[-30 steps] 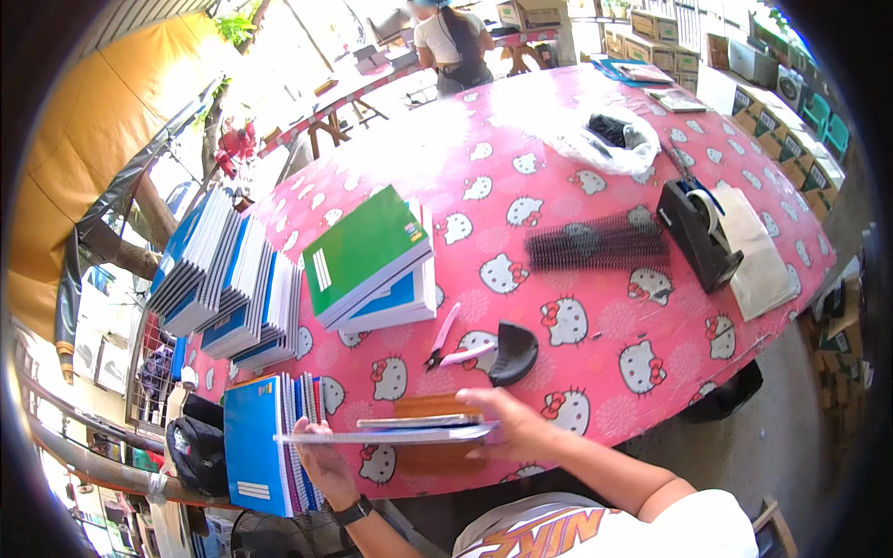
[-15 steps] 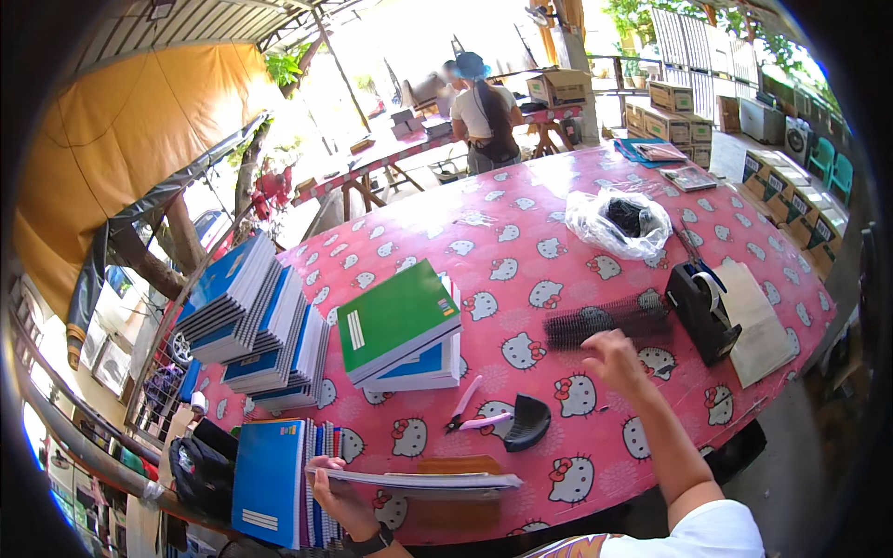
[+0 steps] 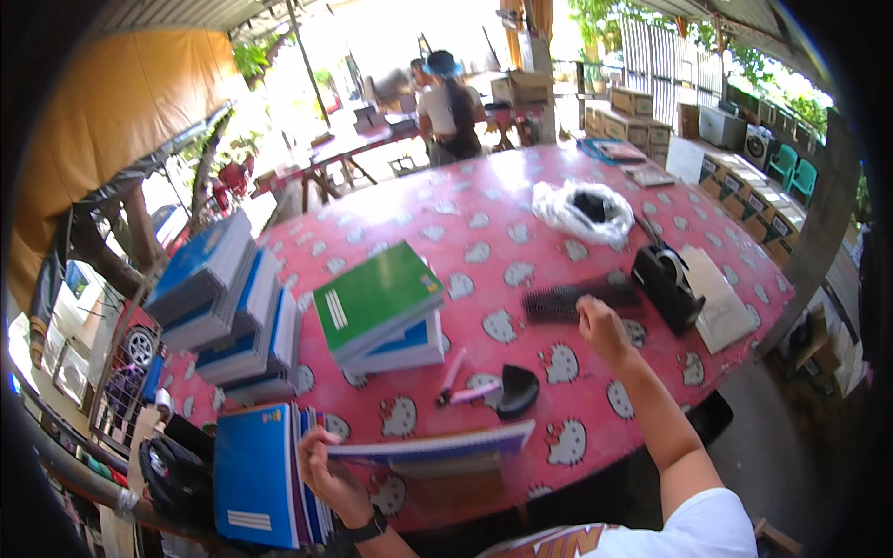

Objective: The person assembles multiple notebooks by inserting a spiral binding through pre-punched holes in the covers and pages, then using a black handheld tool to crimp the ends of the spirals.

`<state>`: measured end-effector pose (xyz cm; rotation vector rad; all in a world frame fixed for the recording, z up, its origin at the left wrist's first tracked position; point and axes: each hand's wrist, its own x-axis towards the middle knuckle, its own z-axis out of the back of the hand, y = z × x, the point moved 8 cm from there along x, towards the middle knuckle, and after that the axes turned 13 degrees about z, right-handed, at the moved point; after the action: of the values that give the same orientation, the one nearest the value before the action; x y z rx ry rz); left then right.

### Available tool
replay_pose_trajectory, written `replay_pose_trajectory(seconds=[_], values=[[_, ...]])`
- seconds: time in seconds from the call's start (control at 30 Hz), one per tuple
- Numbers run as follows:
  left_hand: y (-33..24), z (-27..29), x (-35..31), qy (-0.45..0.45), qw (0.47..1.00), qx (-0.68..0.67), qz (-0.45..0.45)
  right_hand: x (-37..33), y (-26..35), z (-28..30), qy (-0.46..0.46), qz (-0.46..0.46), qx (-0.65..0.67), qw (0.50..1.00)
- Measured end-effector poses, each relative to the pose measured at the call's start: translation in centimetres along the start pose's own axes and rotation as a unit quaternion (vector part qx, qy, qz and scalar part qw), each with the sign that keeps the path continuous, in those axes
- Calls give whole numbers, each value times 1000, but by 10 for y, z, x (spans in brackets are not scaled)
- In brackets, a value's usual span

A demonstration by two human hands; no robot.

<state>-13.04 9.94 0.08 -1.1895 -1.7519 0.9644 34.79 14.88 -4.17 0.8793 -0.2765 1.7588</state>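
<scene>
My left hand (image 3: 327, 471) is closed on the left end of a thin notebook (image 3: 437, 445), held nearly edge-on above the near side of the table, with a blue-purple edge showing. Black spiral binding coils (image 3: 549, 303) lie in a bundle at the middle right. Over that bundle is my right hand (image 3: 606, 330), fingers pinched together; whether a coil is between them is hidden. Pink-handled pliers (image 3: 472, 394) rest beside a black curved piece (image 3: 517, 391). Under the notebook, a brown board (image 3: 456, 493) lies partly covered.
Blue notebooks (image 3: 197, 270) rise in a tall stack at left; a green notebook (image 3: 379, 296) tops a shorter pile. More notebooks (image 3: 253, 474) stand near left. At right are a black tape dispenser (image 3: 666, 288), beige sheets (image 3: 714, 302) and a plastic bag (image 3: 584, 212). A person (image 3: 450, 112) stands far off.
My right hand has moved onto the coils and its fingers have drawn together. The notebook in my left hand has tilted, its right end higher. The whole view has shifted slightly.
</scene>
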Motion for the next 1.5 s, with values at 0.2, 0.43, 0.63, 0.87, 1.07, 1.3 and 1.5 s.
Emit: replay_pose_trajectory(seconds=[0.2,0.43,0.63,0.87,1.07,1.3,1.5], values=[[-53,-80,-79,-104,888,343,-288,17,100,69,56,-18,207,977],[5,-188,-96,135,771,587,-205,4,174,60,161,-18,459,873],[7,-192,-96,76,740,607,-282,-6,183,64,140,14,472,870],[-9,-187,-85,196,802,524,-210,3,183,68,125,52,414,900],[-19,-174,-88,189,828,461,-259,13,195,66,69,112,439,889],[-16,-166,-89,178,850,433,-240,18,199,64,93,144,440,881],[-17,-165,-91,184,849,426,-252,23,211,68,75,227,404,883]])
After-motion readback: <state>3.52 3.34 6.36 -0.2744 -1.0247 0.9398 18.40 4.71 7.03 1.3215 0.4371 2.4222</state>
